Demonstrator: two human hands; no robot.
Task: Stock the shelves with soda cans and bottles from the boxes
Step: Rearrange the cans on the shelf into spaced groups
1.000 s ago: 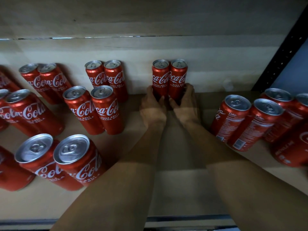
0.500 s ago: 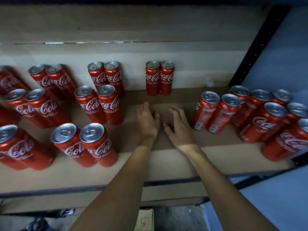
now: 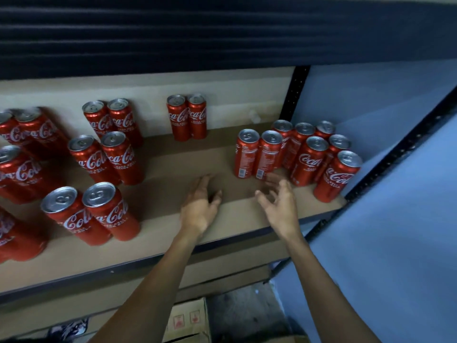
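Downward at six o'clock lay the box [image 3: 190,320], nearer the left hand [image 3: 200,206] than the right hand [image 3: 282,209], both spread empty.

The cans [image 3: 176,120] before me are red with white script and silver tops; the shelf board [image 3: 173,164] is tan, the wall [image 3: 395,243] pale blue, the upright [image 3: 295,95] black with punched holes.

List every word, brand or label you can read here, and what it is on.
"Coca-Cola": white script on the red cans, partly cut off on most.
Small print under the logo on the back pair: too blurred.
Barcode-side print on the turned cans: too small.
Red marks on the cardboard box: unreadable.
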